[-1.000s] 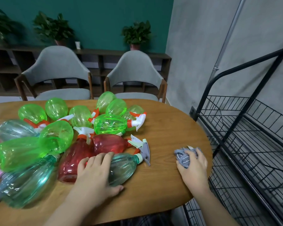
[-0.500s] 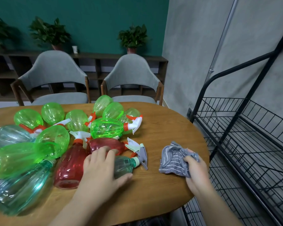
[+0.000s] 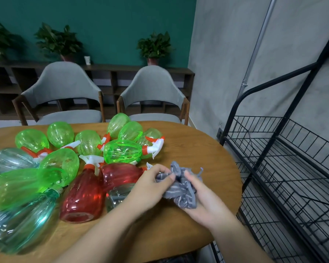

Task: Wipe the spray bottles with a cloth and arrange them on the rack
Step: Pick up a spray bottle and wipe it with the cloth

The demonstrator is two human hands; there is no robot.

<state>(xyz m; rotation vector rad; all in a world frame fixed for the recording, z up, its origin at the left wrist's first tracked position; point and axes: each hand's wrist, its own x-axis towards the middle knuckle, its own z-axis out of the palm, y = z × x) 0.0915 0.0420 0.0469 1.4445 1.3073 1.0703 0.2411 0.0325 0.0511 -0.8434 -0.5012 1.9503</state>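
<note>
Several plastic spray bottles lie in a heap on the wooden table [image 3: 188, 149]: green ones [image 3: 122, 150], two red ones [image 3: 82, 198] and pale teal ones [image 3: 25, 226]. A small teal bottle [image 3: 116, 196] lies just under my left wrist, partly hidden by it. Both hands hold a crumpled grey striped cloth [image 3: 180, 192] above the table's right part. My left hand [image 3: 150, 188] pinches the cloth's left edge. My right hand [image 3: 203, 202] grips it from below and from the right. The black wire rack [image 3: 285, 168] stands at the right, its shelves bare.
Two grey chairs [image 3: 152, 95] stand behind the table. A dark low shelf with potted plants [image 3: 154, 48] runs along the teal wall. A grey wall and a metal pipe [image 3: 254, 54] rise behind the rack.
My left hand let go of the small teal bottle and moved right to the cloth. My right hand brought the cloth left and up, so both hands now hold it.
</note>
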